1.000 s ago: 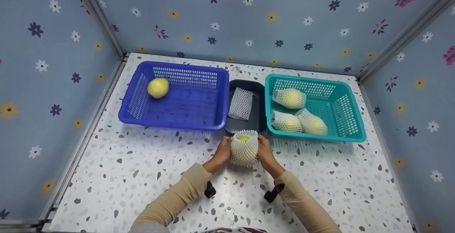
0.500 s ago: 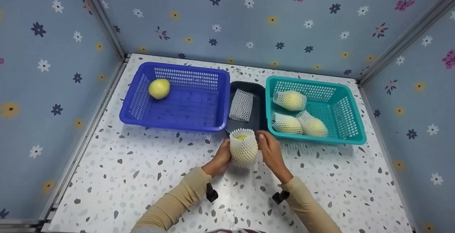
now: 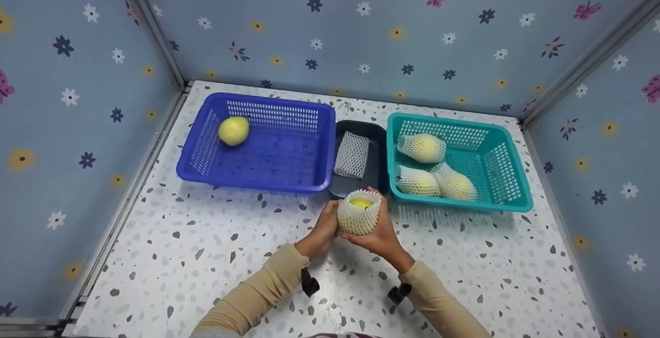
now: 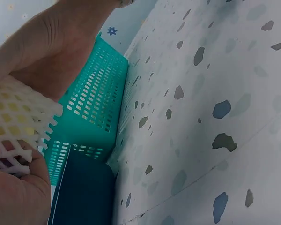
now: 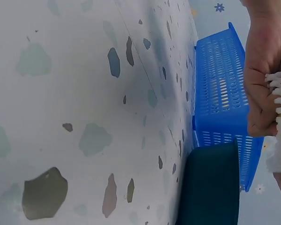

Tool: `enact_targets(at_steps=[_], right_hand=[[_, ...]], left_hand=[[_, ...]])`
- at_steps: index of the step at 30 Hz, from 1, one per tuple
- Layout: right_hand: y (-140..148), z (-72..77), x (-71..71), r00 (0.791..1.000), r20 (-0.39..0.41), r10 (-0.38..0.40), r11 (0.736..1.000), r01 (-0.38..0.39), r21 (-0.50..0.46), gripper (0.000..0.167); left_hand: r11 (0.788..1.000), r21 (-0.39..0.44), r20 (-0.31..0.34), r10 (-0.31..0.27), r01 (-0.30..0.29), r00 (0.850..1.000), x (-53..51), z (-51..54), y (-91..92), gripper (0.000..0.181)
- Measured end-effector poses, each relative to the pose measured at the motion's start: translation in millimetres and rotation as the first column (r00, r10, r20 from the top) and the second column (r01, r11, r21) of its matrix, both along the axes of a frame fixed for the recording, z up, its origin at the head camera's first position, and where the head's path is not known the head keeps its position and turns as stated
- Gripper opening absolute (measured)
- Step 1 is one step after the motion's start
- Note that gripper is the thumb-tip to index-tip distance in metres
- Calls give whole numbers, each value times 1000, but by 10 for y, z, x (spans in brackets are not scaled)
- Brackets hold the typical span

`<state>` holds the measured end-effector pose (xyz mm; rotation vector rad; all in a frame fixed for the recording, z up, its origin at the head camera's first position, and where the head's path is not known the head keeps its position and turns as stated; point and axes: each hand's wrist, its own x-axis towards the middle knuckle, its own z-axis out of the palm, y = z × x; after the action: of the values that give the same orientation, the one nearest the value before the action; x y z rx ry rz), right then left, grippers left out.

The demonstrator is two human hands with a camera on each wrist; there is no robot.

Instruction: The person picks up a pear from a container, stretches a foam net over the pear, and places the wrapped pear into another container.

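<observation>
A round yellow fruit in a white foam net [image 3: 358, 218] is held between both hands above the table's front half. Its yellow top and a dark stem show through the net's open end, tilted toward the head camera. My left hand [image 3: 324, 226] grips the net's left side; in the right wrist view, the left hand's [image 5: 267, 79] fingers are curled against the mesh. Round the right side and underneath, my right hand [image 3: 380, 236] grips the same wrapped fruit. The left wrist view shows the netting [image 4: 16, 119] close up, cut off by the frame edge.
A blue basket [image 3: 258, 186] at left holds one bare yellow fruit [image 3: 233, 131]. The teal basket [image 3: 484, 205] at right holds three net-wrapped fruits [image 3: 427, 148]. Between the baskets, a dark tray [image 3: 372, 173] contains flat white foam netting [image 3: 352, 155]. Patterned panels enclose the speckled table [image 3: 216, 276].
My right hand came off the net's right side, then closed round the wrapped fruit from the right and below. The fruit has tipped and shifted slightly right. My left hand has stayed on it.
</observation>
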<state>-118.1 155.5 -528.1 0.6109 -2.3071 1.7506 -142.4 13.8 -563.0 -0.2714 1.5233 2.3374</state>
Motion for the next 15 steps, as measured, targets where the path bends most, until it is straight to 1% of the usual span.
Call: enact_targets(at_steps=[2,6,10,15], right_hand=[[14,-18,-18,1000,-19,4,1000,-4,-23,102],[43,-28,-46,999,-32,-6,998,5,-57,95],[69,-15,-71,1000,-8,-8,995,8,-103,91],[117,63,-107,999,50,-10,990,17,-143,89]], left_hand=[[1000,3,6,-7,7,1000,0,3,3,22],[999,21,11,-39,39,999,4,13,9,20],[997,38,5,-61,60,998,-15,10,13,18],[996,38,-14,-82,82,997,-69,35,-8,16]])
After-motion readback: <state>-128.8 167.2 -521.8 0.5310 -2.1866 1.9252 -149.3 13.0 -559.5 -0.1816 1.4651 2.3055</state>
